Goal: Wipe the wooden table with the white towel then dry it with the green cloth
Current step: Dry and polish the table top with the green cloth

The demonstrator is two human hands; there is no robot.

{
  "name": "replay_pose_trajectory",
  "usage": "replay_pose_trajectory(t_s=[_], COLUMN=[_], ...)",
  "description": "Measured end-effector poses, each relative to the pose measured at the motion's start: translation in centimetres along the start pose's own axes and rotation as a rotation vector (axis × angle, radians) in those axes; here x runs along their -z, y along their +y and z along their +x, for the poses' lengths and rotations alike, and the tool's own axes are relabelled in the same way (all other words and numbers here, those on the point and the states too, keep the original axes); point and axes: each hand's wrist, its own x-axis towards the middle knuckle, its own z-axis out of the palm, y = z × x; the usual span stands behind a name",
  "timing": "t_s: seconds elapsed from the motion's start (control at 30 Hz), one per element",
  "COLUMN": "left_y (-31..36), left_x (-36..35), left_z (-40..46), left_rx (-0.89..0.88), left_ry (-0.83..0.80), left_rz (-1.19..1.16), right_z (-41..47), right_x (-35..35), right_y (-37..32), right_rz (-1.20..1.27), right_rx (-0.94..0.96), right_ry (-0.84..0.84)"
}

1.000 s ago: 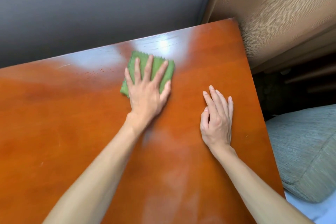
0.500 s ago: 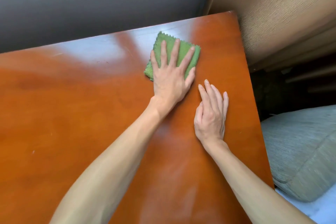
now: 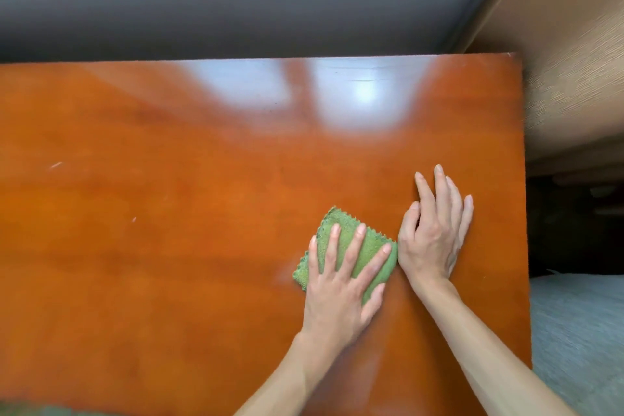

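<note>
Head camera, looking down: a glossy orange-brown wooden table fills most of the view, with a grey wall behind it and a tan panel to the right. A folded green cloth lies flat on the table, right of centre and toward the near edge. The white towel is not visible.

The likeliest trouble, judging from this layout, is the cloth bunching or sliding out from under the palm, since only downward pressure holds it (nothing pinches it). The cloth also sits against the other hand, so a stroke to the right would run into it. Patches of table could be missed as well.

The left hand presses palm-down on the cloth, fingers spread wide and pointing away from the person, forearm angling in from the lower centre. The right hand rests flat on bare wood just beside the cloth, fingers extended and close together, holding nothing.
</note>
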Motion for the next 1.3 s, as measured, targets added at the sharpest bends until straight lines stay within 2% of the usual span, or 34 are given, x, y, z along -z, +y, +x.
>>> replay_pose_trajectory(t_s=[0.2,0.3,0.43,0.53,0.6,0.7,0.8,0.97,1.03,1.2,1.3], left_y=[-1.8,-5.3,-10.2,-14.6,-17.6,-22.0,-24.4,-22.7,-21.7,-19.0,-17.7], left_x=[-0.4,-0.3,0.9,2.0,2.6,3.7,4.8,6.0,5.8,4.1,3.0], left_z=[-9.3,-9.2,-3.8,2.2,6.6,13.5,19.4,24.0,23.6,16.2,9.2], left_rx=[-0.061,0.015,0.099,0.047,0.027,0.014,0.007,0.045,-0.006,-0.226,-0.284], left_ry=[-0.067,-0.038,0.013,0.066,0.086,0.084,0.044,-0.027,-0.023,0.01,0.013], left_rz=[0.027,-0.026,-0.065,-0.044,-0.022,-0.002,-0.009,-0.047,-0.031,-0.046,-0.039], right_z=[0.0,-0.1,-0.8,-2.5,-3.2,-3.3,-3.2,-3.0,-3.1,-3.2,-3.2], right_x=[0.3,0.3,-0.1,-2.0,-3.6,-4.8,-5.0,-5.2,-5.1,-5.1,-5.0], right_y=[-0.4,-0.7,-3.2,-7.8,-10.2,-11.6,-11.8,-11.9,-11.8,-11.7,-11.7], right_rz=[-0.065,-0.107,-0.075,-0.064,-0.092,-0.183,-0.208,-0.212,-0.212,-0.185,-0.175], right_rx=[0.019,0.035,0.015,0.047,-0.001,-0.083,-0.079,-0.094,-0.101,-0.096,-0.091], right_ry=[-0.059,-0.069,-0.078,-0.121,-0.121,-0.075,-0.046,-0.042,-0.042,-0.018,-0.007])
